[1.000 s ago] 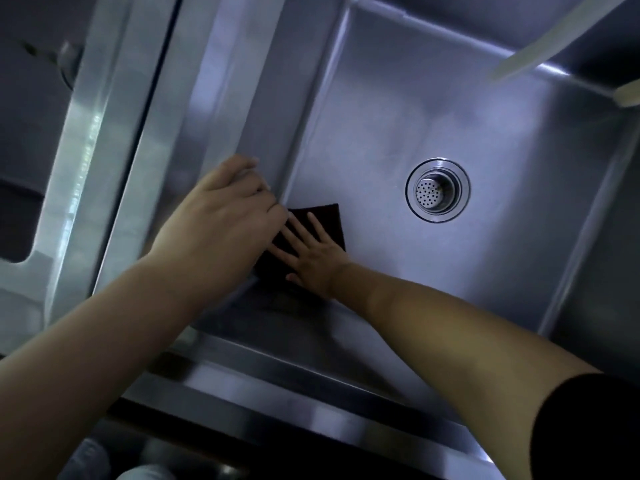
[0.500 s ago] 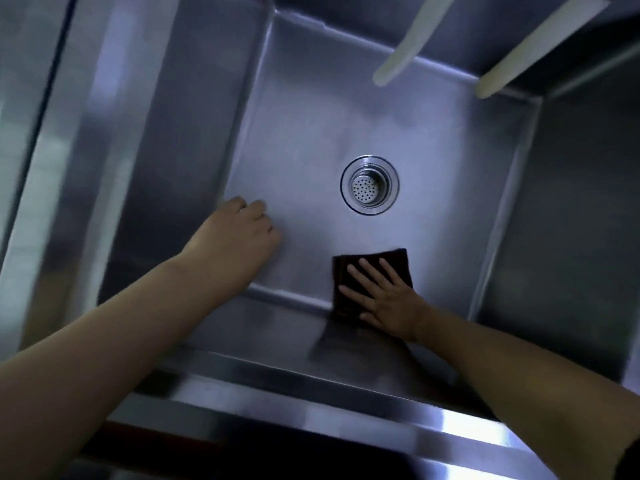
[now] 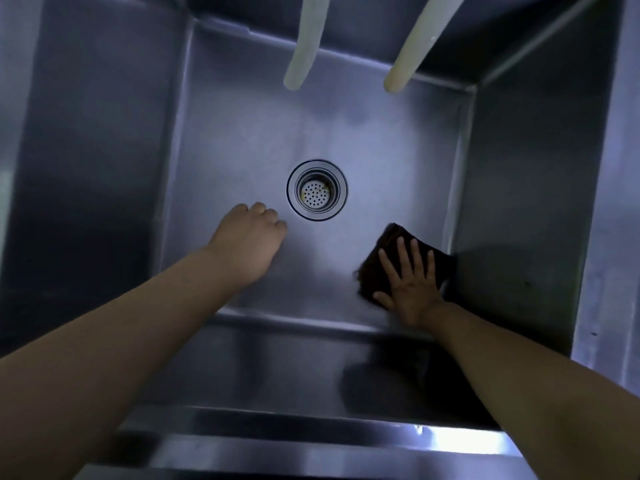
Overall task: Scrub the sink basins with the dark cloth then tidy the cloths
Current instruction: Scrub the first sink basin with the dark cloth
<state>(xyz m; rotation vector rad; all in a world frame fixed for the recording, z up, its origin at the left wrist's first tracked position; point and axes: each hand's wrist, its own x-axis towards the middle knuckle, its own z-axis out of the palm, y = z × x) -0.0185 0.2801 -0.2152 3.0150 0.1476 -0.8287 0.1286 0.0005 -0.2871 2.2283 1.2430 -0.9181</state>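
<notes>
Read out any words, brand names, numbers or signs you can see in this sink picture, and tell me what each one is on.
There is no readable text here.
Sink basin: bare steel, no stamp or label visible.
Drain strainer: only holes, no marking.
Dark cloth under the right hand: no tag showing.
The two pale hoses above: no print visible.
Left hand: holds nothing, so nothing to read there.

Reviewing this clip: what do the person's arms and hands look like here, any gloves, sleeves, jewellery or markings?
Both arms are bare from the frame edge to the wrist: no sleeve shows in this frame. The left hand and right hand wear no gloves. No rings, watch, bracelet or markings are visible, though the light is dim.
</notes>
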